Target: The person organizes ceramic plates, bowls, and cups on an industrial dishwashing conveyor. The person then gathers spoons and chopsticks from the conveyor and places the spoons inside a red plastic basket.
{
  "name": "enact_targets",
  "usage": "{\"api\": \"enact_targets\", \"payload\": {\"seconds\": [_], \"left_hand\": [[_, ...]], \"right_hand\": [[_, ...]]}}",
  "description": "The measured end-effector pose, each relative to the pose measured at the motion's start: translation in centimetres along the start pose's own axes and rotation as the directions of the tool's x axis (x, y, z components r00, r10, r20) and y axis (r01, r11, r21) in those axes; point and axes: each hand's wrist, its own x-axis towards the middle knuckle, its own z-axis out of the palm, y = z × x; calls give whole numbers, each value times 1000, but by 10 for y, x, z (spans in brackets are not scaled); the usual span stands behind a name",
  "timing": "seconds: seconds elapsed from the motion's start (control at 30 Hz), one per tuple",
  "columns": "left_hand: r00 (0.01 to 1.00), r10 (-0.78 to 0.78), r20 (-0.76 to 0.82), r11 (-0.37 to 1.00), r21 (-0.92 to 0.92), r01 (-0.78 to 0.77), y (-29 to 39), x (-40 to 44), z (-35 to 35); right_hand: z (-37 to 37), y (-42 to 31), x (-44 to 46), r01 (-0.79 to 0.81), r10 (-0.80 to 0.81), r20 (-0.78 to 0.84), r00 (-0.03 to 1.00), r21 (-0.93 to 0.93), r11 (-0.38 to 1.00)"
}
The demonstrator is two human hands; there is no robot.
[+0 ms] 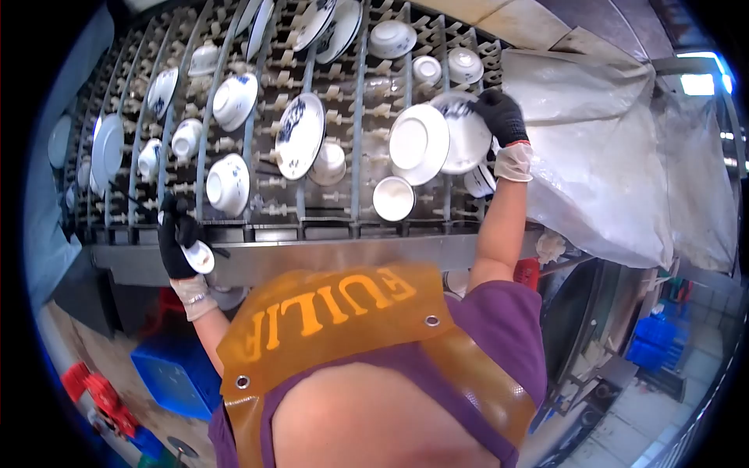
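My left hand [179,236], in a black glove over a pale one, is closed on a small white spoon [200,257] at the front edge of a pegged rack [269,191]. On the right, my right hand [502,116], gloved the same way, has its fingers on the rim of a patterned white plate [466,134]. A white plate [419,143] overlaps it on the left. Below them sits a small white cup [393,198]. A patterned bowl [228,185] lies tilted on the pegs near my left hand.
More bowls and plates, such as an oval patterned plate [300,136], stand across the rack. A metal ledge [335,253] runs along its front. Plastic sheeting [593,164] hangs at the right. A blue bin [175,378] stands at lower left.
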Motion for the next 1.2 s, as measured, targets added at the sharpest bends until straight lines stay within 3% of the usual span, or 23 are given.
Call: {"api": "enact_targets", "payload": {"seconds": [0.03,0.07,0.1,0.17,0.3,0.33,0.43,0.47,0.53,0.6,0.63,0.7,0.8,0.83,0.97,1.0,1.03,1.07,1.1,1.17,1.2], "left_hand": [[1000,-3,-4,1000,-5,3,-1,0,4],[1000,17,-11,999,31,-17,-1,0,9],[999,20,41,999,42,-22,-1,0,8],[998,32,55,998,51,-35,-3,0,13],[997,65,31,996,55,-66,-8,-4,19],[997,43,62,999,27,-44,-9,-3,18],[997,-11,74,1000,3,11,-13,-4,15],[998,-7,62,1000,11,6,-14,-5,17],[999,-6,53,1000,17,5,-17,-6,20],[998,-19,67,1000,2,19,-19,-6,22],[996,-18,84,1000,10,17,-20,-6,24],[995,-10,97,1000,19,9,-22,-6,27],[999,-6,47,1000,10,5,-28,-11,33],[999,-6,50,1000,29,5,-29,-10,36],[998,-20,64,1000,21,18,-35,-10,38],[999,-28,40,1000,5,28,-37,-11,37],[998,-15,56,1000,6,14,-38,-12,41],[997,-17,78,1000,-16,19,-40,-11,40],[995,-19,98,999,-38,23,-42,-11,37],[998,-38,55,999,-32,40,-45,-10,32],[996,-40,74,999,-31,43,-46,-9,31]], "right_hand": [[-2,-8,-1,-64,58,-130,990,-42,997],[0,-23,-8,-21,10,-306,952,-34,999],[7,-34,-19,-13,1,-297,955,-38,999],[18,-58,-42,-15,70,-216,974,245,969],[73,-73,-90,259,-273,-232,934,-88,962],[73,-77,-91,191,-168,-280,945,54,980],[26,-113,-92,212,-186,-140,973,208,955],[13,-128,-93,276,-258,-105,960,227,934],[2,-143,-85,532,-538,-8,843,-132,836],[10,-142,-71,718,-757,80,649,-394,574],[15,-146,-72,722,-786,123,606,-499,479],[26,-134,-75,781,-860,-29,510,-404,476],[23,-133,-106,474,-466,133,875,-35,880],[33,-119,-113,400,-419,185,889,133,907],[60,-100,-143,347,-240,457,856,-164,923],[54,-102,-145,259,-127,513,849,-195,946],[56,-100,-154,244,-113,506,855,-201,949],[60,-94,-163,346,-326,197,925,-77,935],[63,-88,-171,475,-470,-153,869,-1,880],[70,-75,-179,526,-523,-179,834,-31,850],[68,-69,-182,521,-548,-147,824,-185,833]]}}
